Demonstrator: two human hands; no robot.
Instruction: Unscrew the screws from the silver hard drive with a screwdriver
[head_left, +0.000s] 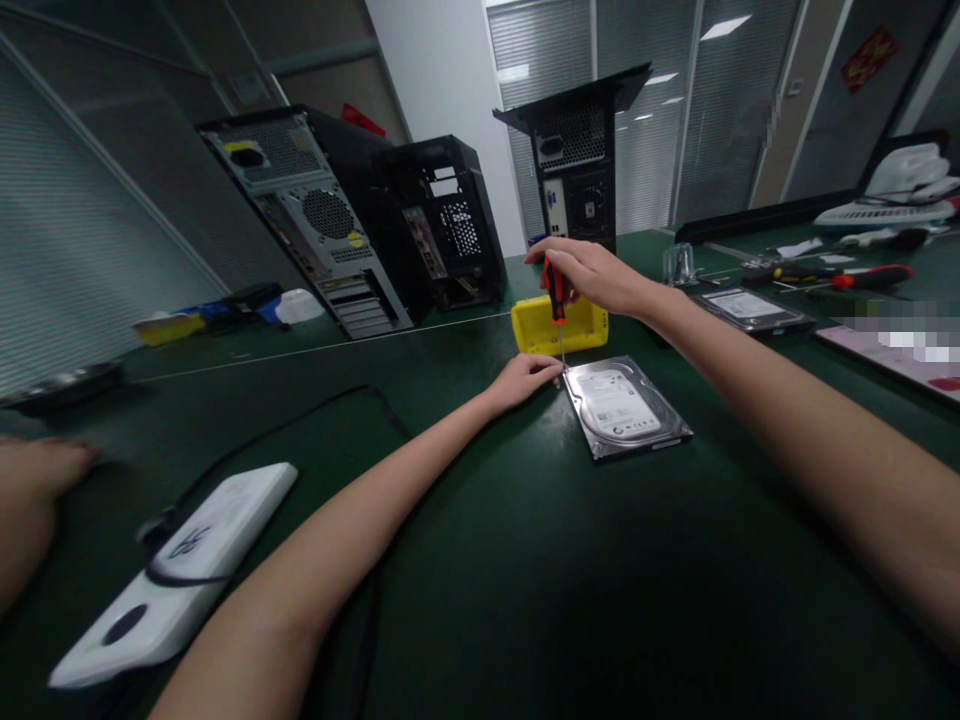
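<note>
A silver hard drive [626,408] lies flat on the green table [480,560]. My right hand [589,272] is closed around the red and black handle of a screwdriver [556,300], held upright with its thin shaft pointing down to the drive's near left corner. My left hand [527,378] rests on the table at that same corner, fingers curled and pinched by the screwdriver tip. What the fingers hold, if anything, is too small to make out.
A yellow tray [534,335] sits just behind the drive. Three open computer cases [315,215] [450,215] [577,165] stand at the back. A second drive [750,308] and screwdrivers [862,277] lie to the right. A white device with a black cable [180,570] lies near left. Another person's hand [34,490] shows at the left edge.
</note>
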